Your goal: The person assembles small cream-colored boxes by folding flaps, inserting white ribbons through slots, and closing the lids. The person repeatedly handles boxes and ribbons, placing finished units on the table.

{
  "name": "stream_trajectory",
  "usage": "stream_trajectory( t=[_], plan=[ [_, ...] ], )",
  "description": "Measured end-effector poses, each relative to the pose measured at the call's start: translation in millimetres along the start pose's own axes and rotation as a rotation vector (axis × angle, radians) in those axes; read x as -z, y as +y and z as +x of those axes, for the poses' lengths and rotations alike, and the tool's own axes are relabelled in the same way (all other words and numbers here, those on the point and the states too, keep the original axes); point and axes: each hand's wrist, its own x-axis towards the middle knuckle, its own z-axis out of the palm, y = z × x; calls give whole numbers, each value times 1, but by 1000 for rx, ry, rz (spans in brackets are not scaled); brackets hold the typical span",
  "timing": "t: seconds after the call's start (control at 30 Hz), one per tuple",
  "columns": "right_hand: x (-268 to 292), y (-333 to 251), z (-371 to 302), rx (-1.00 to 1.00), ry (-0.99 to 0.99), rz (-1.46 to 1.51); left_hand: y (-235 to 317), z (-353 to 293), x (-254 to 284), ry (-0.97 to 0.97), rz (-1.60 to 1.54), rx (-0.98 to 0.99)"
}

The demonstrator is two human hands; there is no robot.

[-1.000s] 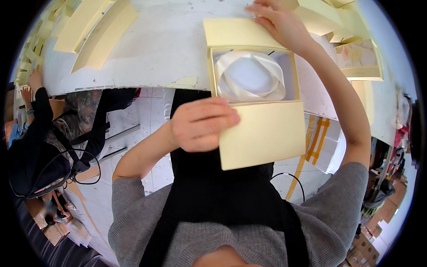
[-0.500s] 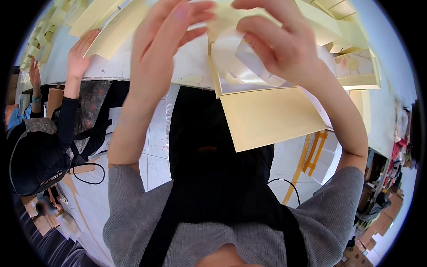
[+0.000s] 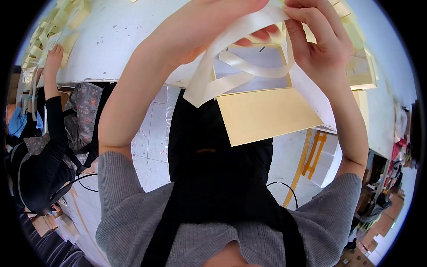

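My right hand (image 3: pixel 318 46) pinches a cream satin ribbon (image 3: pixel 222 42) between thumb and fingertips. From that pinch the ribbon arcs left past my left hand (image 3: pixel 222 22), its loose tail hanging below the wrist. Another stretch loops down over the box and crosses itself. My left hand's thumb and fingers are apart; the fingertips show behind the ribbon, which runs across them, partly hiding them. Under both hands sits an open pale yellow box (image 3: pixel 290 73) with a whitish inside and two dark slits at its far side. Its flap (image 3: pixel 271 115) hangs over the table edge toward me.
The white table (image 3: pixel 111 44) stretches to the left. More pale yellow boxes (image 3: pixel 362 80) stand at the right, others (image 3: pixel 73 20) at the far left. A co-worker's hand (image 3: pixel 54 55) is at the left boxes. A white carton with orange tape (image 3: pixel 322 155) is below the table.
My right hand has moved slightly right, drawing the ribbon out into a long arc. My left hand has swung right, over the box. The co-worker's hand has shifted left, away from a yellow panel.
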Motion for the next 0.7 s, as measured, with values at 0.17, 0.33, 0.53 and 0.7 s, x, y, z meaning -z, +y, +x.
stream_trajectory(
  t=[0.17, 0.33, 0.53, 0.7],
  plan=[
    [26, 16, -19, -179, 52, -76, 0, -40, 37, -136, -160, -219],
    [28, 25, -51, -294, 18, 101, 9, -86, 103, -247, -216, -497],
    [15, 11, -27, -182, -432, 203, 20, -84, 85, -47, 368, -511],
    [5, -54, 91, -1242, -598, 811, 27, -34, 12, -21, 1210, -416]
  ],
)
